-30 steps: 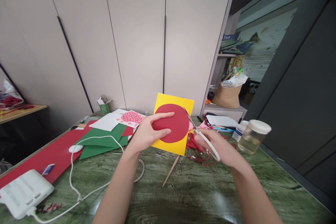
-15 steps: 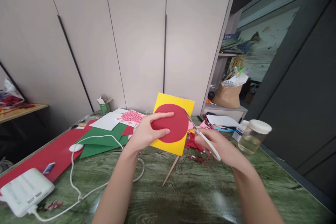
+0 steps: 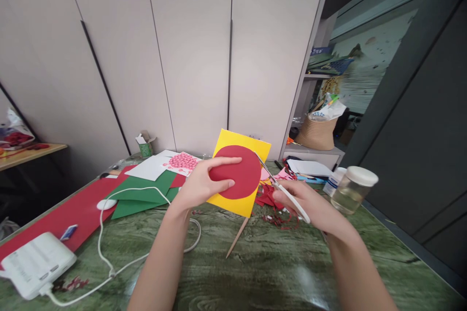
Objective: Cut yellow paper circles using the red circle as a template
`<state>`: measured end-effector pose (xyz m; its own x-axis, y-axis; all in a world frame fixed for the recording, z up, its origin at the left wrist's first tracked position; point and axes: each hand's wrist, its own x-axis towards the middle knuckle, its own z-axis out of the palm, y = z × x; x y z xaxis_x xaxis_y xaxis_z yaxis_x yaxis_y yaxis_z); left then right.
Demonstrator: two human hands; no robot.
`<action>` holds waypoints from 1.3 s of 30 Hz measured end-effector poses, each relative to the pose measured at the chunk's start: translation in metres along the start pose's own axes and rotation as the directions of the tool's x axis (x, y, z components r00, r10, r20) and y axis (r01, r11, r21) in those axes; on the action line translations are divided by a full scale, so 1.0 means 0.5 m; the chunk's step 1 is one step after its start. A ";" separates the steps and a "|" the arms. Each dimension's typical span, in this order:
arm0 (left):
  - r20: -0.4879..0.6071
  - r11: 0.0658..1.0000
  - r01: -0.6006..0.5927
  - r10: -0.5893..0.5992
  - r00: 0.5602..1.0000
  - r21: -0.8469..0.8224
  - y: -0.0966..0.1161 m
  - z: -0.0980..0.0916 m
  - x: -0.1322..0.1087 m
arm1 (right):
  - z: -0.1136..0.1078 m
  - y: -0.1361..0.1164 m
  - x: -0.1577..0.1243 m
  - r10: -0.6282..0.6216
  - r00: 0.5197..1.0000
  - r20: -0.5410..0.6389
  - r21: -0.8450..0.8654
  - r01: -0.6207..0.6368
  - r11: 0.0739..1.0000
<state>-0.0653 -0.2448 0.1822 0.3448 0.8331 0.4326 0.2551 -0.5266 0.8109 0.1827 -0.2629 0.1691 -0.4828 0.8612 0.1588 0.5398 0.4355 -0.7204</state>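
Note:
My left hand (image 3: pixel 204 182) is closed on a yellow sheet of paper (image 3: pixel 241 138) with a red paper circle (image 3: pixel 245 172) lying over it. The thumb and a finger press on the circle's face; the other fingers are out of sight behind the sheet. My right hand (image 3: pixel 301 199) grips white-handled scissors (image 3: pixel 292 199). Their blades point up and left and lie at the right edge of the circle, over the yellow paper. Under the sheet's lower edge, a thin wooden stick (image 3: pixel 237 238) lies on the table.
Red paper scraps (image 3: pixel 268 197) lie behind the scissors. A capped jar of liquid (image 3: pixel 352 192) stands at the right. Green paper (image 3: pixel 142 201), a long red sheet (image 3: pixel 69 214), a white power bank (image 3: pixel 38 265) and its looping cable (image 3: pixel 127 265) cover the left of the table (image 3: pixel 277 272).
My right hand and the scissors have shifted slightly right and down. The circle and yellow sheet have barely moved, still in my left hand.

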 end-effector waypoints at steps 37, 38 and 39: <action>0.184 0.998 -0.005 -0.006 0.983 0.059 -0.011 -0.012 0.007 | -0.011 -0.003 -0.010 0.024 0.996 0.086 -0.039 -0.021 0.999; 0.186 0.998 -0.006 -0.006 0.983 0.061 -0.011 -0.012 0.007 | -0.010 -0.004 -0.011 0.026 0.996 0.085 -0.039 -0.023 0.999; 0.187 0.998 -0.007 -0.005 0.982 0.063 -0.010 -0.012 0.006 | -0.010 -0.005 -0.011 0.027 0.996 0.081 -0.040 -0.024 0.999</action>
<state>-0.0711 -0.2386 0.1818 0.5066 0.7893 0.3470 0.3091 -0.5419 0.7815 0.1875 -0.2674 0.1737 -0.5228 0.8483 0.0840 0.5781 0.4252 -0.6964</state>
